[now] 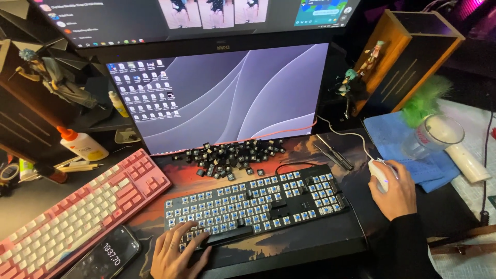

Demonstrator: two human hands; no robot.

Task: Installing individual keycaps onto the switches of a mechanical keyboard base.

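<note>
Head view: a monitor [227, 93] fills the far middle of a crowded desk; near it lies a black keyboard [258, 204] stripped of caps, blue switches bare. It looks stiff and fairly heavy, best gripped by its long edges, since the exposed stems seem fragile. A pink keyboard [72, 212] crowds its left, a phone [103, 256] sits near left. The left hand [178, 253] rests flat on the board's near-left corner, fingers loosely spread. The right hand [395, 191] cups a white mouse [378, 174] on the right. Loose keycaps [232, 155], light and easily scattered, are heaped just beyond the board. Open room is scant.
</note>
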